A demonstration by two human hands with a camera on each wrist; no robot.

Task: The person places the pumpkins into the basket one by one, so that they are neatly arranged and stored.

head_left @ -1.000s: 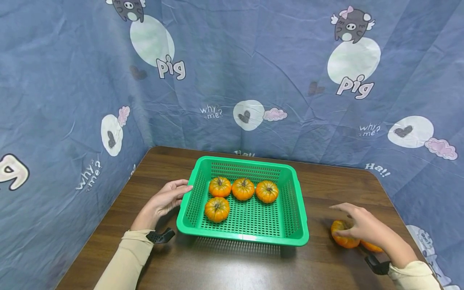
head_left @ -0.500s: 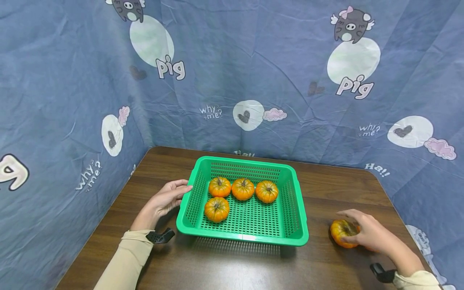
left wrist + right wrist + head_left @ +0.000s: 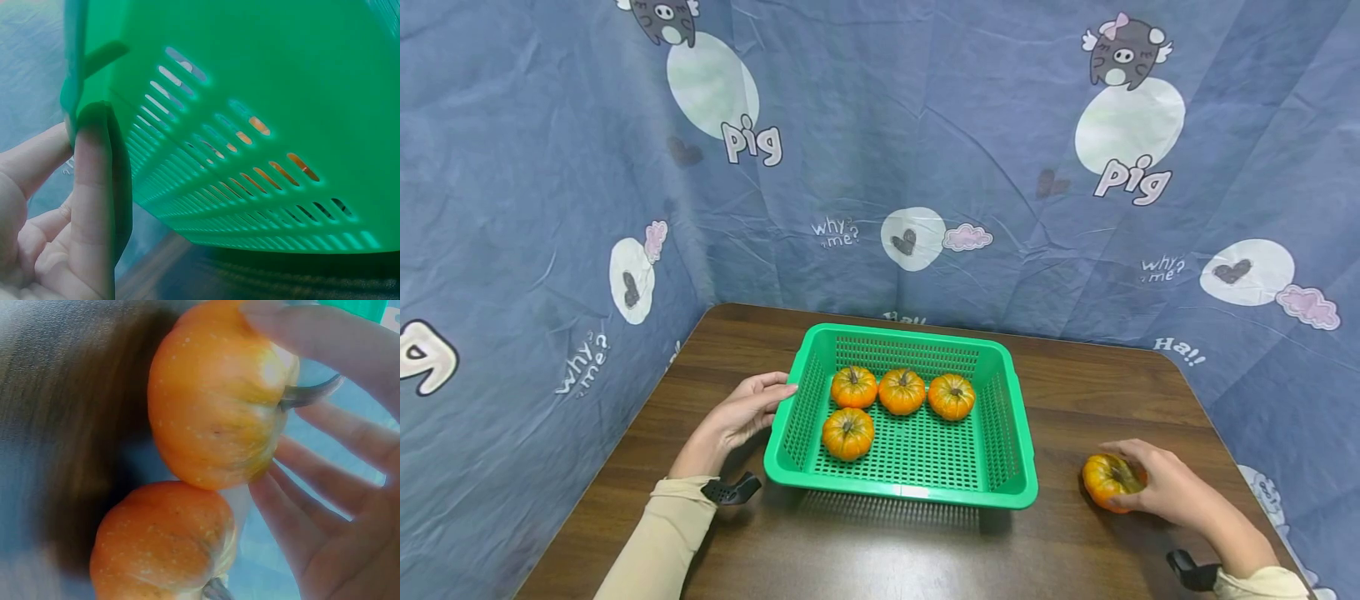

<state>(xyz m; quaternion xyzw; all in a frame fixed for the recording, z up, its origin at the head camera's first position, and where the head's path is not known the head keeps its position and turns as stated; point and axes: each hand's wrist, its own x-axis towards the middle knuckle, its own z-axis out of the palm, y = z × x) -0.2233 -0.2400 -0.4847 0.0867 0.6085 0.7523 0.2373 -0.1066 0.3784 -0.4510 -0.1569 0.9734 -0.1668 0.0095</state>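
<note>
My left hand (image 3: 741, 417) pinches the left rim of a green plastic basket (image 3: 902, 492); up close, the left wrist view has the fingers (image 3: 94, 206) against its slotted wall. Several small orange pumpkins sit inside, three along the back and one pumpkin (image 3: 848, 434) at front left. On the table's right side, my right hand (image 3: 1172, 487) grips another pumpkin (image 3: 1103, 481), thumb on one side and fingers round the other. The right wrist view shows this pumpkin's curved stem between thumb and fingers. Touching it is a second pumpkin (image 3: 162, 540), hidden behind the hand in the head view.
The basket stands mid-table on a dark brown wooden table (image 3: 880, 558). A blue printed curtain (image 3: 820, 125) hangs close behind the table and along both sides. Black camera mounts (image 3: 732, 489) sit on both wrists.
My right hand has lowered and moved slightly right, and its fingers have closed round the pumpkin. The left hand and the basket stay where they were.
</note>
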